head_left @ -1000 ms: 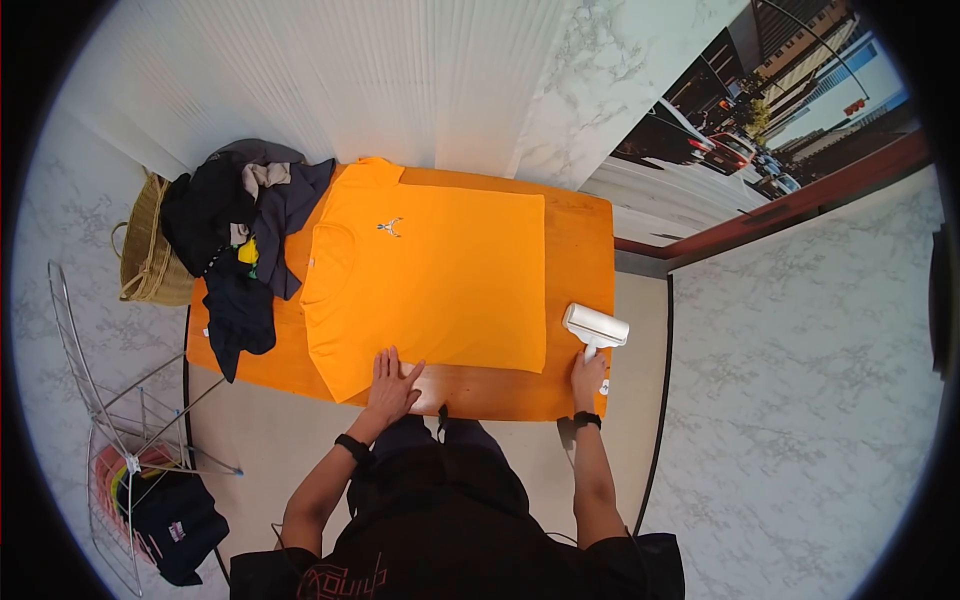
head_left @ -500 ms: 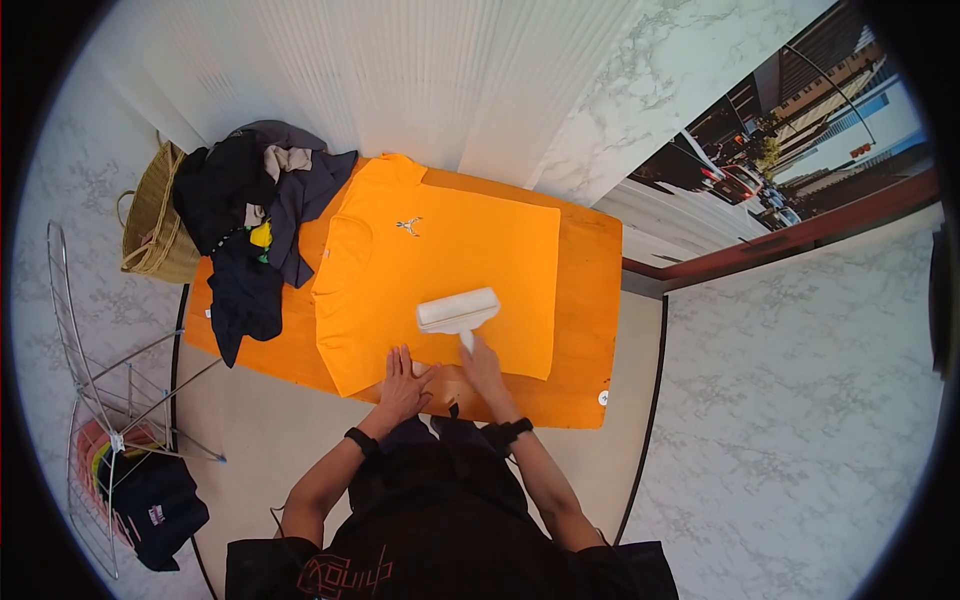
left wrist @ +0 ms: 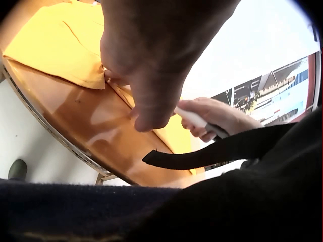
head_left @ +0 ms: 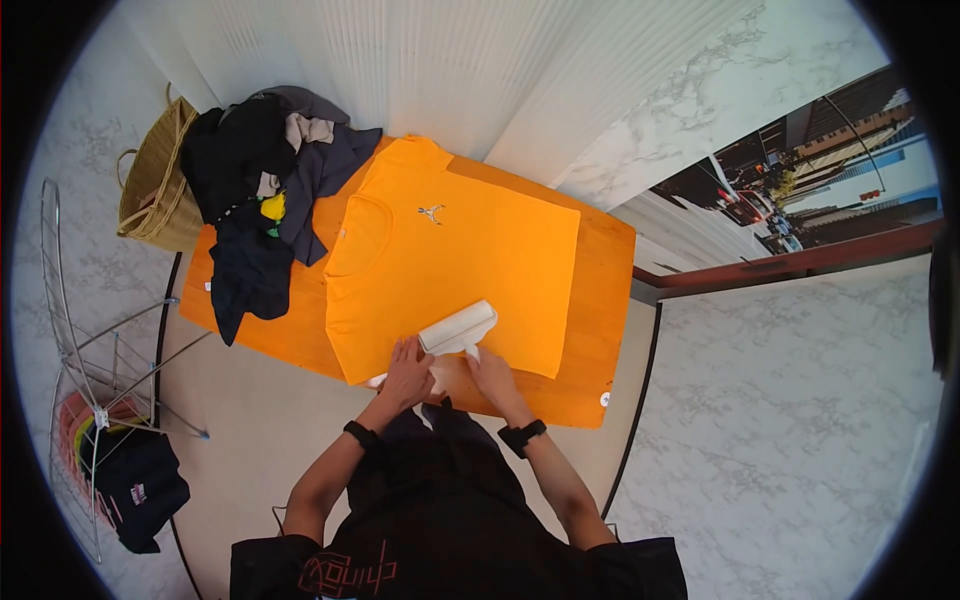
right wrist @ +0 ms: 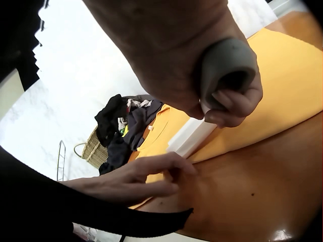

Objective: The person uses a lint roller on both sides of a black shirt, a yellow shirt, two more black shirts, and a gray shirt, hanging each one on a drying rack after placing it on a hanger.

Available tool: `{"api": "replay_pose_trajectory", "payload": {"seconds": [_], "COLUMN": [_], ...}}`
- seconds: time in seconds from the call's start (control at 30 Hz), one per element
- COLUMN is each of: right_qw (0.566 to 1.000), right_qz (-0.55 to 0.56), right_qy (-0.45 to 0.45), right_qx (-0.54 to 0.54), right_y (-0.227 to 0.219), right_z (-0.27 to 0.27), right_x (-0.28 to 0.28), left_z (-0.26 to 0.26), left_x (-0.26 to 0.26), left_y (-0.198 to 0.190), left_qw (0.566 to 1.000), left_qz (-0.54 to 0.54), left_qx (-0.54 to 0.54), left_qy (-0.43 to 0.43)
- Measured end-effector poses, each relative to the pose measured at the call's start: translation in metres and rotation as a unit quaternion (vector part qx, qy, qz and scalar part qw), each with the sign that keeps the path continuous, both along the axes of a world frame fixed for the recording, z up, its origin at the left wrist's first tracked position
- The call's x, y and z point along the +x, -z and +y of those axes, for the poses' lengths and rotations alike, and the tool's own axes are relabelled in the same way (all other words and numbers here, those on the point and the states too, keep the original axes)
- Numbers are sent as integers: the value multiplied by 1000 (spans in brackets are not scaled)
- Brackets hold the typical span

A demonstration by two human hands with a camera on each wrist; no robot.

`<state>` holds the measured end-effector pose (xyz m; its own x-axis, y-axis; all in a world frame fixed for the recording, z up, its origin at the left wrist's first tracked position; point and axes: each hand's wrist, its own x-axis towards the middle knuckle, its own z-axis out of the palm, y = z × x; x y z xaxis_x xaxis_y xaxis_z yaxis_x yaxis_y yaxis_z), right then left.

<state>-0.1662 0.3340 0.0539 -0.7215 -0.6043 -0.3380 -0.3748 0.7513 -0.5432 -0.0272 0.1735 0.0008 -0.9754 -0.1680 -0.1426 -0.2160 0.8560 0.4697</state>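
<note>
An orange T-shirt (head_left: 500, 255) lies flat with its collar to the left and a small print on its chest. My right hand (head_left: 495, 383) grips the handle of a white lint roller, whose head (head_left: 458, 328) lies over the shirt's near part. In the right wrist view my right hand (right wrist: 186, 65) has its fingers curled round the grey handle end. My left hand (head_left: 405, 380) rests at the shirt's near edge, just left of the roller head, fingers extended. The left wrist view shows my left hand (left wrist: 146, 65) from behind, its fingertips partly hidden.
Dark clothes (head_left: 235, 165) are heaped on the left end of the orange table (head_left: 600, 300), beside a wicker basket (head_left: 160, 190). A metal drying rack (head_left: 100, 415) with hung clothes stands at the lower left. Corrugated white panelling (head_left: 400, 60) borders the table's far side.
My right hand has brought the roller from the table's right side onto the shirt, then farther left, close to my left hand. My left hand stays at the near edge. The head view has turned.
</note>
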Motion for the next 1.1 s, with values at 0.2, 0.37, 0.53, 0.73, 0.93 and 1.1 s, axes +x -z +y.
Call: {"api": "replay_pose_trajectory", "payload": {"seconds": [0.2, 0.37, 0.53, 0.73, 0.93, 1.1], "right_qw": [999, 996, 994, 994, 985, 981], "right_qz": [-21, -52, -58, -55, 3, 12], "right_qy": [33, 55, 89, 98, 158, 191], "right_qx": [17, 50, 27, 13, -66, -20], "right_y": [-4, -4, -3, -19, -8, 17], "right_z": [14, 29, 54, 67, 40, 42], "right_x": [16, 28, 47, 53, -7, -27], "left_z": [-32, -47, -47, -46, -46, -48], "left_x": [-10, -5, -1, -1, 0, -1], "left_y": [9, 10, 12, 16, 19, 19], "left_qw": [989, 992, 993, 992, 993, 992], "left_qz": [66, 4, -9, -7, -3, -10], "left_qx": [-13, -41, -56, -74, -82, -94], "left_qy": [-130, -120, -99, -103, -87, -80]}}
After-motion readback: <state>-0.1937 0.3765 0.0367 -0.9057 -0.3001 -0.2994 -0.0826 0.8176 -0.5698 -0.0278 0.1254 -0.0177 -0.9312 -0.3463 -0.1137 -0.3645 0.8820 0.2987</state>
